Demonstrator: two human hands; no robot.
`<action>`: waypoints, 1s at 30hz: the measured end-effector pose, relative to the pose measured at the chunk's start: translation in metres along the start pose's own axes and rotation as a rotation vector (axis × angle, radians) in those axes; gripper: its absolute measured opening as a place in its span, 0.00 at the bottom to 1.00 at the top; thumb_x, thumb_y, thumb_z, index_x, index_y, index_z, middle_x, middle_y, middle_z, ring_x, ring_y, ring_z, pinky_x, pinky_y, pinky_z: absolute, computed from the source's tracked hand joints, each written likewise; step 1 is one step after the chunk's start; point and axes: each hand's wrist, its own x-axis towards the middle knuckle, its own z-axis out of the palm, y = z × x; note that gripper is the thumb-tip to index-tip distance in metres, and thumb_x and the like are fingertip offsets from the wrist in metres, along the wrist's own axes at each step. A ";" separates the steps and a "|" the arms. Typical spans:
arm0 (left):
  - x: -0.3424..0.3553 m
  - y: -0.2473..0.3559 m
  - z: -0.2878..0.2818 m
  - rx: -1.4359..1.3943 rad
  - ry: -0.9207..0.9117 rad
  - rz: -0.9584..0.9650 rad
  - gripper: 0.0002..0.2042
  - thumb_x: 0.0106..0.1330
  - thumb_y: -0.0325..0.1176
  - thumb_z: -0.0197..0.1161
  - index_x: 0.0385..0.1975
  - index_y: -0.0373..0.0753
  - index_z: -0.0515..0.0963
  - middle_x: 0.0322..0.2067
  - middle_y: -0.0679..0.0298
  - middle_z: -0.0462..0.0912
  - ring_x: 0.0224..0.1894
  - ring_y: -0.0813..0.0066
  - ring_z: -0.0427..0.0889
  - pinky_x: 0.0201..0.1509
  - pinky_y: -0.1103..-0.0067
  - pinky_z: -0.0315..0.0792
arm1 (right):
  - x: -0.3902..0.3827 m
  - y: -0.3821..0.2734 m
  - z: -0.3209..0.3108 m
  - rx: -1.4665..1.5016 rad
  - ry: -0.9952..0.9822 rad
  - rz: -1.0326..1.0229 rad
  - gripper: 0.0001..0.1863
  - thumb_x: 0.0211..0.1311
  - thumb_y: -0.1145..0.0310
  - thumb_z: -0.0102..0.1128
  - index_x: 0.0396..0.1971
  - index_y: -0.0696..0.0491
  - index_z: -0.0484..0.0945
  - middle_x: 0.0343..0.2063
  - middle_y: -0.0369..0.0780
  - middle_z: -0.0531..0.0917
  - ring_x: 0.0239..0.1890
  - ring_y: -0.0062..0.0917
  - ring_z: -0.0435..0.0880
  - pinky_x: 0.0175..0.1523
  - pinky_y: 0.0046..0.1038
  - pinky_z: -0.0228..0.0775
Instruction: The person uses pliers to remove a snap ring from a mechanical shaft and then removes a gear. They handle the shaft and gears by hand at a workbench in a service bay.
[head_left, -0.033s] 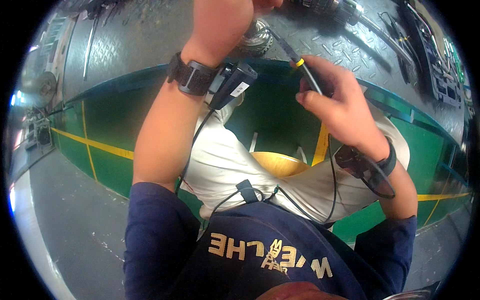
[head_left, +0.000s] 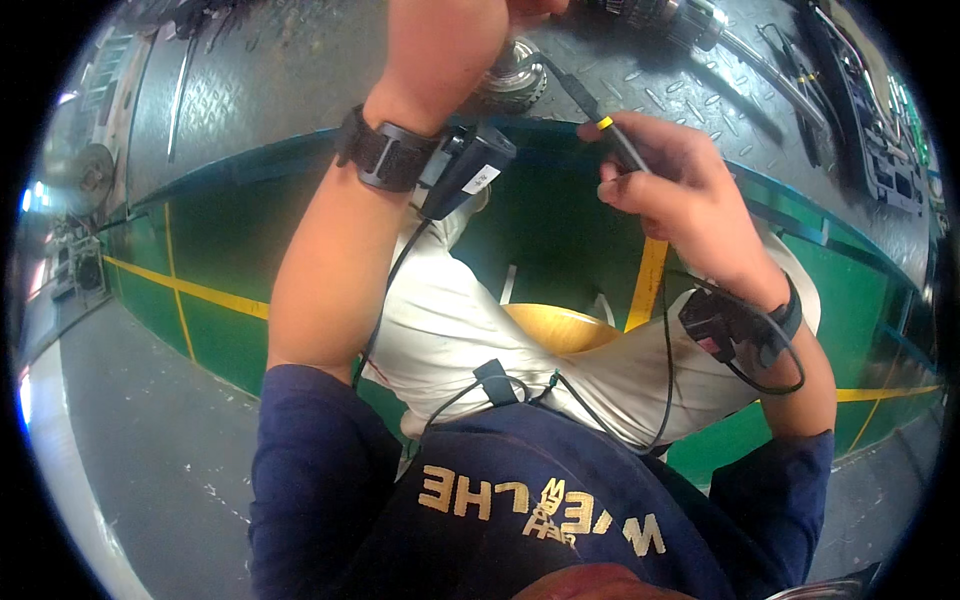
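Note:
My right hand [head_left: 680, 190] is closed around the grip of a slim dark hand tool [head_left: 582, 96] with a yellow ring. Its narrow, bent end points up and left to a round metal gear part [head_left: 514, 88] on the bench; whether it touches the part cannot be seen. Just beyond and left of the part is my left hand [head_left: 450, 50], cut off by the upper edge. Its fingers mostly lie outside the picture, so what they hold is hidden. Each wrist wears a black strap with a small black box [head_left: 470, 172] and a cable.
The bench has a grey tread-plate top [head_left: 270, 90]. A geared metal shaft [head_left: 740, 50] lies across its far right, beside a dark tool case [head_left: 885, 170]. Below the bench edge stand green panels [head_left: 220, 290] with yellow lines. A round yellow seat [head_left: 560, 328] shows between my legs.
My right hand has shifted slightly right and turned at the wrist. The tool's shaft has moved a little right with it. My left hand stays nearly in place.

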 end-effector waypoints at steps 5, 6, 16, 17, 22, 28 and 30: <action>-0.004 0.022 0.012 -0.027 -0.026 -0.043 0.41 0.77 0.70 0.36 0.11 0.42 0.72 0.10 0.70 0.69 0.12 0.85 0.60 0.19 0.84 0.50 | -0.006 -0.012 -0.003 0.160 0.022 0.181 0.22 0.59 0.66 0.64 0.54 0.57 0.82 0.25 0.30 0.77 0.22 0.11 0.68 0.25 0.17 0.57; -0.004 0.022 0.011 -0.031 -0.023 -0.051 0.41 0.77 0.70 0.36 0.11 0.42 0.73 0.10 0.70 0.69 0.12 0.85 0.61 0.19 0.84 0.50 | -0.006 -0.012 -0.003 0.134 0.019 0.173 0.23 0.59 0.65 0.64 0.54 0.57 0.81 0.25 0.30 0.76 0.22 0.11 0.68 0.25 0.18 0.58; 0.002 -0.001 0.002 -0.235 0.019 -0.083 0.37 0.77 0.67 0.41 0.13 0.42 0.70 0.10 0.67 0.66 0.11 0.81 0.58 0.17 0.83 0.50 | -0.011 -0.018 -0.004 0.139 -0.027 0.261 0.26 0.60 0.61 0.64 0.56 0.59 0.79 0.28 0.33 0.79 0.28 0.15 0.73 0.31 0.19 0.63; 0.003 -0.001 0.001 -0.234 0.016 -0.084 0.37 0.77 0.67 0.41 0.13 0.42 0.70 0.10 0.67 0.66 0.11 0.81 0.58 0.17 0.83 0.50 | -0.012 -0.016 -0.003 0.142 -0.025 0.260 0.26 0.60 0.61 0.64 0.56 0.59 0.79 0.28 0.33 0.79 0.28 0.15 0.73 0.31 0.19 0.63; -0.002 0.020 0.013 -0.221 -0.012 -0.073 0.37 0.77 0.66 0.41 0.12 0.42 0.69 0.09 0.67 0.65 0.11 0.81 0.58 0.16 0.82 0.50 | -0.014 -0.011 0.004 0.156 0.065 0.271 0.27 0.60 0.60 0.64 0.55 0.62 0.79 0.36 0.39 0.82 0.36 0.21 0.78 0.43 0.23 0.69; 0.004 0.003 0.002 -0.283 -0.036 -0.035 0.36 0.78 0.64 0.42 0.12 0.42 0.67 0.08 0.67 0.62 0.10 0.81 0.56 0.15 0.82 0.49 | -0.002 -0.014 0.002 0.042 -0.101 0.237 0.26 0.61 0.63 0.56 0.58 0.58 0.77 0.37 0.30 0.81 0.36 0.15 0.75 0.39 0.18 0.66; 0.003 -0.003 0.000 -0.246 -0.028 0.002 0.36 0.78 0.63 0.42 0.12 0.42 0.67 0.08 0.67 0.62 0.10 0.81 0.56 0.15 0.81 0.49 | -0.001 -0.011 0.004 0.079 -0.083 0.230 0.26 0.61 0.64 0.56 0.58 0.59 0.77 0.37 0.30 0.81 0.35 0.14 0.74 0.39 0.18 0.66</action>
